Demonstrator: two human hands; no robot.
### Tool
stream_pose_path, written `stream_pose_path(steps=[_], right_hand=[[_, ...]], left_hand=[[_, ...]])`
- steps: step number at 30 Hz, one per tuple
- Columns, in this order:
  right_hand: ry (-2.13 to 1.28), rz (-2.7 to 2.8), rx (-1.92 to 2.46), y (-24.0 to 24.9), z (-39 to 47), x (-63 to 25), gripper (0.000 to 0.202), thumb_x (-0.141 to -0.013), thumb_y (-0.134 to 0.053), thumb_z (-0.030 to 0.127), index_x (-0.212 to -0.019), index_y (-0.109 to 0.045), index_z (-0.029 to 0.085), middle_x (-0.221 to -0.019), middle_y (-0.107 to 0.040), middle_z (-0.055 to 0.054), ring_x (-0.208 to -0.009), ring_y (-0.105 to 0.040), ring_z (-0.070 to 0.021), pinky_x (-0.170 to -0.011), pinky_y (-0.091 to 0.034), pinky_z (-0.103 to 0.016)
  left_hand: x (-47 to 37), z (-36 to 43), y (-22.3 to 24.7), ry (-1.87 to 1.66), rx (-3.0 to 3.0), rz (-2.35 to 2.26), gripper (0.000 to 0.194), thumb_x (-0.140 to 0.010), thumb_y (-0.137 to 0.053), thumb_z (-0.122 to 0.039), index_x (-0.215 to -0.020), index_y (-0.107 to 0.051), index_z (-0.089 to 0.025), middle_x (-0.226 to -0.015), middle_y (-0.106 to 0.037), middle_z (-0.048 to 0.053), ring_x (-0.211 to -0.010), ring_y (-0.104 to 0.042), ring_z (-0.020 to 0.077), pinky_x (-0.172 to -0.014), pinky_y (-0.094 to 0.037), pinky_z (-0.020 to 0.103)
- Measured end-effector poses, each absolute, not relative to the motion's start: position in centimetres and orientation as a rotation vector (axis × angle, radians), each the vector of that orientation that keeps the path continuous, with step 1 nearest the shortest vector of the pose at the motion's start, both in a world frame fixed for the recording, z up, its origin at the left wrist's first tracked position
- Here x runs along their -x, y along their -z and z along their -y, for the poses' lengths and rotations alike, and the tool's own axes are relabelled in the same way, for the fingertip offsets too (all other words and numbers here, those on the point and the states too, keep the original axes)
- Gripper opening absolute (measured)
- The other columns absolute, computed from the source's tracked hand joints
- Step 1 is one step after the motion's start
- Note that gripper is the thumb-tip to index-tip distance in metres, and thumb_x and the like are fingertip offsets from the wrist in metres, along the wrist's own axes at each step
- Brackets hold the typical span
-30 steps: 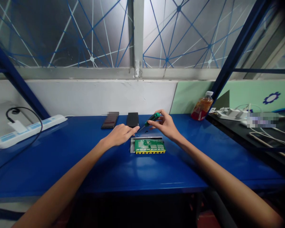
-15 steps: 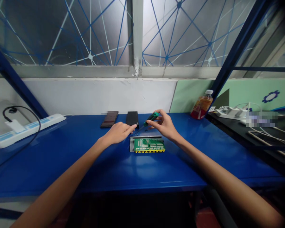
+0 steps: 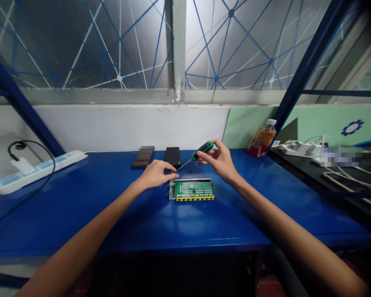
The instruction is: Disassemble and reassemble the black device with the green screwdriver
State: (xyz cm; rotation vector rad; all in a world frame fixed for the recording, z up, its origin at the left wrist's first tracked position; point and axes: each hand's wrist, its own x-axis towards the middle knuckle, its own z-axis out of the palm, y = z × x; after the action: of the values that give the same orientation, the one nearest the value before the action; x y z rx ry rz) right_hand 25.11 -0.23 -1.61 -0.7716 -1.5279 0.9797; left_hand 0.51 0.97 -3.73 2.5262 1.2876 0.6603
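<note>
My right hand (image 3: 221, 163) grips a screwdriver (image 3: 202, 151) by its green and black handle, with the thin shaft slanting down to the left. At the shaft's tip is my left hand (image 3: 157, 173), its thumb and index finger apart on either side of the tip. Whether a small part sits between those fingers is too small to tell. Just in front of both hands lies a green circuit board (image 3: 194, 188) with a row of yellow ports along its near edge. It rests in a grey metal tray (image 3: 172, 190), whose back wall stands up behind it.
Behind my left hand lie a dark phone (image 3: 143, 157) and a black box (image 3: 172, 156). A small dark piece (image 3: 190, 172) is on the blue table (image 3: 136, 222). A power strip (image 3: 40, 171) sits at left, a drink bottle (image 3: 262, 139) at back right, cables (image 3: 349, 181) farther right.
My left thumb has come away from the index finger, towards the screwdriver tip. The right hand and screwdriver have shifted slightly right, and the shaft lies flatter. The board stays in place.
</note>
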Motion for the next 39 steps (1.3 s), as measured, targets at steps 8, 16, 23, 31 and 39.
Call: stream_pose_path(steps=[8,16,23,31,39], right_hand=[[-0.989,1.528,0.752,1.3,0.5,-25.0,0.043,-0.075,-0.073,0.045,-0.094,-0.040,0.026,-0.085,-0.071,-0.003,-0.086,-0.073,-0.0269,-0.071,-0.065,-0.042],[-0.998,1.492,0.731,1.2,0.5,-25.2,0.044,-0.074,-0.075,0.045,-0.094,-0.041,0.025,-0.085,-0.072,-0.004,-0.081,-0.074,-0.0265,-0.067,-0.065,-0.041],[-1.014,1.465,0.675,1.1,0.6,-25.1,0.043,-0.073,-0.077,0.040,-0.093,-0.043,0.023,-0.081,-0.073,-0.003,-0.078,-0.074,-0.0270,-0.064,-0.065,-0.041],[-1.008,1.473,0.650,1.0,0.7,-25.2,0.039,-0.075,-0.077,0.034,-0.093,-0.044,0.023,-0.081,-0.073,-0.003,-0.075,-0.074,-0.0249,-0.062,-0.065,-0.037],[-0.953,1.468,0.680,0.5,1.0,-25.3,0.042,-0.073,-0.077,0.037,-0.094,-0.044,0.022,-0.080,-0.073,-0.003,-0.073,-0.074,-0.0239,-0.064,-0.065,-0.037]], left_hand=[[-1.2,-0.4,3.5,-0.737,-2.475,-1.306,0.029,-0.086,-0.057,-0.041,-0.092,-0.077,-0.020,-0.094,-0.076,0.006,-0.079,-0.066,0.0194,-0.070,-0.048,0.031],[-1.2,-0.5,3.8,-0.799,-2.466,-1.260,0.024,-0.085,-0.060,-0.034,-0.092,-0.077,-0.019,-0.094,-0.076,0.006,-0.080,-0.067,0.0197,-0.070,-0.048,0.031],[-1.2,-0.4,4.0,-0.825,-2.500,-1.296,0.020,-0.084,-0.062,-0.030,-0.090,-0.078,-0.020,-0.093,-0.076,0.005,-0.078,-0.067,0.0191,-0.067,-0.046,0.028],[-1.4,-0.2,3.9,-0.821,-2.579,-1.321,0.019,-0.084,-0.063,-0.032,-0.086,-0.078,-0.021,-0.089,-0.076,0.004,-0.074,-0.066,0.0179,-0.065,-0.044,0.027],[-1.4,0.0,3.2,-0.864,-2.575,-1.316,0.018,-0.084,-0.063,-0.032,-0.086,-0.078,-0.022,-0.090,-0.076,0.004,-0.079,-0.067,0.0197,-0.066,-0.044,0.028]])
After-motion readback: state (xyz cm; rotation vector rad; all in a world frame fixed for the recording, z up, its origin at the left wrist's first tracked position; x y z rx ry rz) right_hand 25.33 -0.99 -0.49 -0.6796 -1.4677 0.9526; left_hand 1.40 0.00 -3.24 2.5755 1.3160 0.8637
